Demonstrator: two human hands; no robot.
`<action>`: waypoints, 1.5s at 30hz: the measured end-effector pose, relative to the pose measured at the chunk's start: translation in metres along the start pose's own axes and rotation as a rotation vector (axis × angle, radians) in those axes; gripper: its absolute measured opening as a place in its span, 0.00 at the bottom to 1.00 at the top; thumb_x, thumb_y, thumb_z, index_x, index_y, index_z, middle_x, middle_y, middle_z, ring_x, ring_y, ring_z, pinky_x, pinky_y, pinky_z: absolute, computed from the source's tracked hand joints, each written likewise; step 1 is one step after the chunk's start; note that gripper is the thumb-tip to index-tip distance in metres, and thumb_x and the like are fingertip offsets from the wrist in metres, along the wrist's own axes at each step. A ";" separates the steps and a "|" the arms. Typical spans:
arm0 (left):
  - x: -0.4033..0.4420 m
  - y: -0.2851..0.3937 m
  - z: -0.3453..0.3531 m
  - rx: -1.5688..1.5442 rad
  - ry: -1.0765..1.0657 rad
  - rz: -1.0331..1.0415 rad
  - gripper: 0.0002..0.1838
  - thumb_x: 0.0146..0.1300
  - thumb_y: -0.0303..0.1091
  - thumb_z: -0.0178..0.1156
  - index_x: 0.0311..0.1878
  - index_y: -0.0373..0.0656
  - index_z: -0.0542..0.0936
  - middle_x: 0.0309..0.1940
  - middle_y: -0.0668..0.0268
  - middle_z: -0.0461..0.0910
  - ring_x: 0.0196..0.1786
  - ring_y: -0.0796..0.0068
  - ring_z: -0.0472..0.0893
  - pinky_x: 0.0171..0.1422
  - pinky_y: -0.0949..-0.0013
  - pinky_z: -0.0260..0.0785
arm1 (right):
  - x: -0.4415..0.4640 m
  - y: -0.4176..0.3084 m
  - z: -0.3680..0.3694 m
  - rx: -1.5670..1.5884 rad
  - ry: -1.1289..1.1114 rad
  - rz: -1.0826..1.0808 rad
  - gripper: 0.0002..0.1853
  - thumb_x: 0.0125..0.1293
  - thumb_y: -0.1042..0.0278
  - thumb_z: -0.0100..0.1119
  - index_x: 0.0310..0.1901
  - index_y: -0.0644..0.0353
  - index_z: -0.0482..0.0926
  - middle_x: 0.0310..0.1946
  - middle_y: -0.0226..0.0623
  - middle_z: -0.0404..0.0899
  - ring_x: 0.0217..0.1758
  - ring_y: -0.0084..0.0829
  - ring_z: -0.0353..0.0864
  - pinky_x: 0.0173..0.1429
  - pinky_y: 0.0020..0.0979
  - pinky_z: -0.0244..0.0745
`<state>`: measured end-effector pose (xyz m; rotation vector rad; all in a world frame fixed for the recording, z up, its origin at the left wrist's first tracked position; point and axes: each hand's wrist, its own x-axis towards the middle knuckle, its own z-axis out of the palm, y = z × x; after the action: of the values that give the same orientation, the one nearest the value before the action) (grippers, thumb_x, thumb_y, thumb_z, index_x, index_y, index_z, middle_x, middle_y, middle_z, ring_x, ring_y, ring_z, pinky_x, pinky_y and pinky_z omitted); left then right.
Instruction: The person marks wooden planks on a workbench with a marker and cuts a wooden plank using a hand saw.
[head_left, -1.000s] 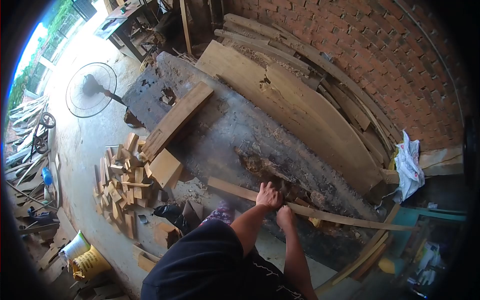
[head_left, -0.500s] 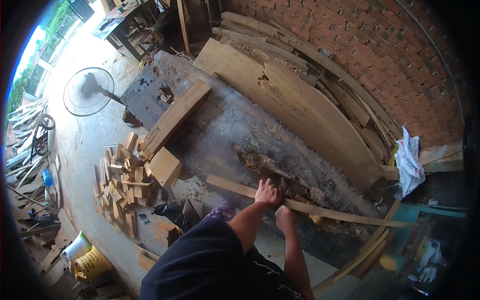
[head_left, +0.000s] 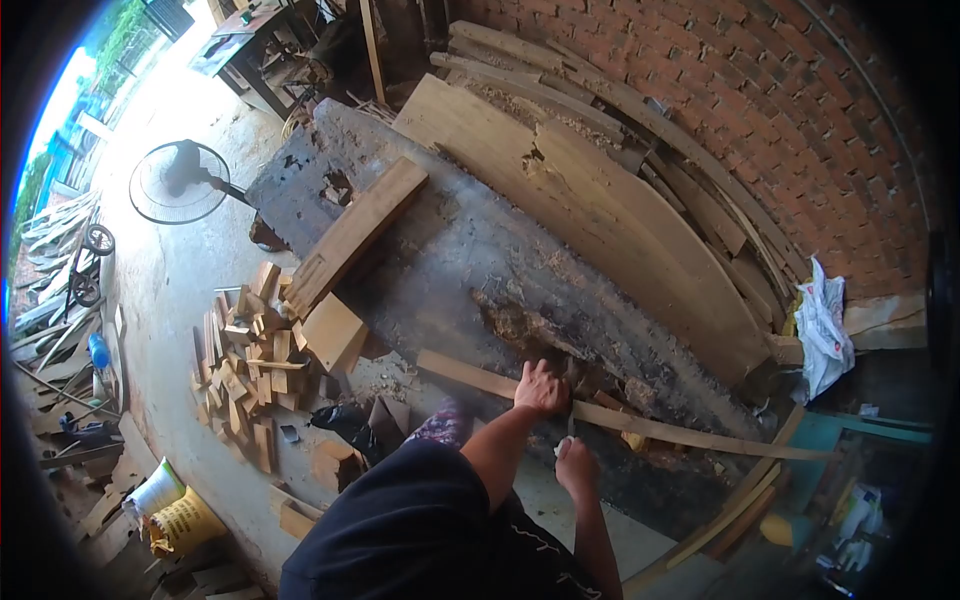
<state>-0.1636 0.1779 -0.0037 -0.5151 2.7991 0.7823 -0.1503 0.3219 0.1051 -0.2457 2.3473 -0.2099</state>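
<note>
A long, thin wooden strip (head_left: 690,432) lies across the dark, rough slab (head_left: 440,250). My left hand (head_left: 541,388) is closed over the strip near its middle, pressing it against the slab. Just below the strip, my right hand (head_left: 577,467) is wrapped round the pale handle of a narrow-bladed hand tool (head_left: 571,424). The blade points up to the strip, right beside my left hand; its exact kind is too small to make out. A ragged hollow (head_left: 515,322) in the slab opens beyond my left hand.
A thick wooden beam (head_left: 355,235) rests across the slab's far left part. Offcuts (head_left: 245,360) are heaped on the floor to the left, near a fan (head_left: 180,182). Broad planks (head_left: 600,220) lean by the brick wall (head_left: 780,130). A white sack (head_left: 823,325) hangs at right.
My right hand has drawn back toward my body, away from the strip, so more of the tool's blade shows. My left hand stays on the strip. The view has shifted slightly.
</note>
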 end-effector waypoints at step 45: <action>-0.009 0.006 0.002 0.036 -0.004 0.009 0.16 0.60 0.45 0.47 0.29 0.51 0.83 0.36 0.66 0.83 0.53 0.66 0.70 0.57 0.53 0.56 | -0.003 -0.003 0.000 0.014 0.000 -0.009 0.18 0.70 0.58 0.42 0.37 0.65 0.78 0.38 0.56 0.81 0.44 0.59 0.79 0.48 0.53 0.73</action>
<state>-0.1577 0.1863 0.0001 -0.4941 2.8086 0.7322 -0.1480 0.3199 0.1076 -0.2491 2.3442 -0.2304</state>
